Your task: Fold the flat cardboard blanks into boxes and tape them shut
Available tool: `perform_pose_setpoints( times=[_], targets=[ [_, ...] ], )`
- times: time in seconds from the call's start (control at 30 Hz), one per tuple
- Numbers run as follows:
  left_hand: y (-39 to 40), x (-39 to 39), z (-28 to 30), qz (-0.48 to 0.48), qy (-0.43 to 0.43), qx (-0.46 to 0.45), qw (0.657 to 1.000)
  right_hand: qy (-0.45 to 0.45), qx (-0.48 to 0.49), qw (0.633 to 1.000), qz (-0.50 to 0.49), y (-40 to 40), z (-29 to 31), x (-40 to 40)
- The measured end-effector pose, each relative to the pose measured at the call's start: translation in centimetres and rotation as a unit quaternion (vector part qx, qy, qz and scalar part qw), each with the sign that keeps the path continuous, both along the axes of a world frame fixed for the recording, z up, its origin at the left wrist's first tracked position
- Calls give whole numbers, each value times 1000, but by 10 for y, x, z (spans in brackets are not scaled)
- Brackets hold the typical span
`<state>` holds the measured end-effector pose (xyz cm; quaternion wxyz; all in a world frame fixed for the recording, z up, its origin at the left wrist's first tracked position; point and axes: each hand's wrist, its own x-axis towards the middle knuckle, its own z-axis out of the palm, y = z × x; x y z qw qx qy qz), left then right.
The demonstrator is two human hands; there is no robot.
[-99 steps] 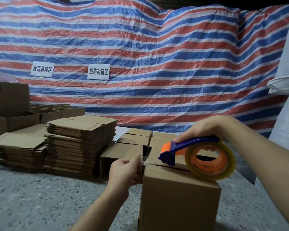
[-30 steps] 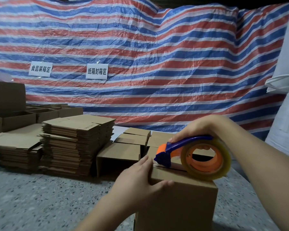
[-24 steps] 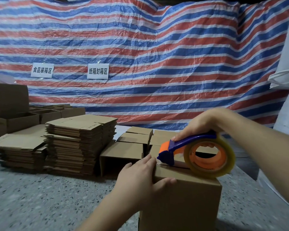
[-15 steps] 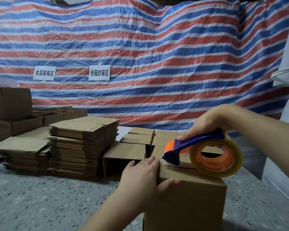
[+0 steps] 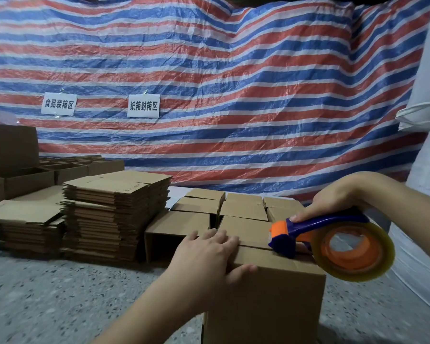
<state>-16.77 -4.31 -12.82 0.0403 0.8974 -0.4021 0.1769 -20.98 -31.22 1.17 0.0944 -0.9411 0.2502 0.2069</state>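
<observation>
A folded brown cardboard box (image 5: 266, 301) stands in front of me on the speckled floor, its top flaps closed with a seam across the top. My left hand (image 5: 206, 256) presses flat on the box's top left corner, thumb down the front face. My right hand (image 5: 333, 197) grips the blue handle of a tape dispenser (image 5: 333, 247) with an orange core and a clear tape roll. The dispenser's blue and orange head sits on the seam near the middle of the box top.
Two stacks of flat cardboard blanks (image 5: 114, 214) lie at the left. Several assembled boxes (image 5: 233, 209) stand behind the one I hold, more open boxes (image 5: 30, 177) at far left. A striped tarp (image 5: 209, 83) hangs behind; white sacks (image 5: 425, 170) at the right.
Since 3.3 s ago my left hand went from pinching the tape end at the box's left edge to pressing flat on the corner. The dispenser has travelled rightward along the seam.
</observation>
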Motion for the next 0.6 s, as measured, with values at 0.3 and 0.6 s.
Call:
perform_pose_setpoints(
  times=[0.3,0.6],
  targets=[
    [-50,-12,1,-43,-5,21,999,3,7,1000,4,-2,0,0],
    [-42,-2,-6,-80,-60,-10,995,-20,22,1000,-7,-13,14,-17]
  ],
)
